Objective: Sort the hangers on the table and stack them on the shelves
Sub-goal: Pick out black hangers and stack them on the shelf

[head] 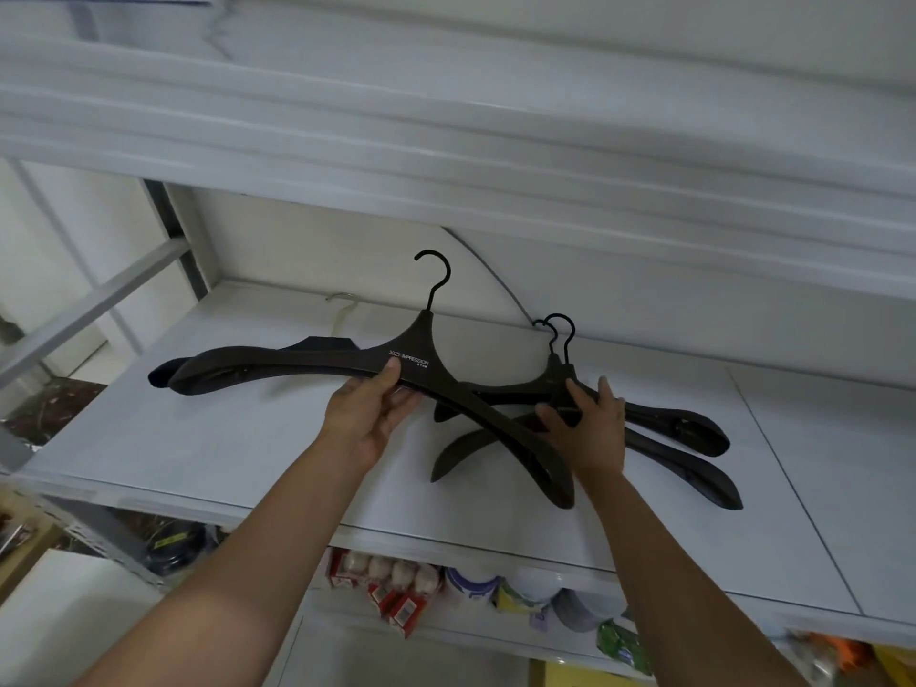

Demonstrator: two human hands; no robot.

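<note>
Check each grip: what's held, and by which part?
The left grip holds the top hanger at its centre, under the hook. The right grip rests on the stacked hangers near their necks; whether it clasps them cannot be told.

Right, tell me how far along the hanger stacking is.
Done: two hangers lie stacked on the shelf, right hand holding them. In hand: left hand grips the lettered hanger, not yet set down. Left: the table is out of view, so unknown.

low left: dark speckled floor [49,409] | low centre: red packets [396,597] | beside them: white-and-blue tubs [471,585] | further right: green packet [619,642]
</note>
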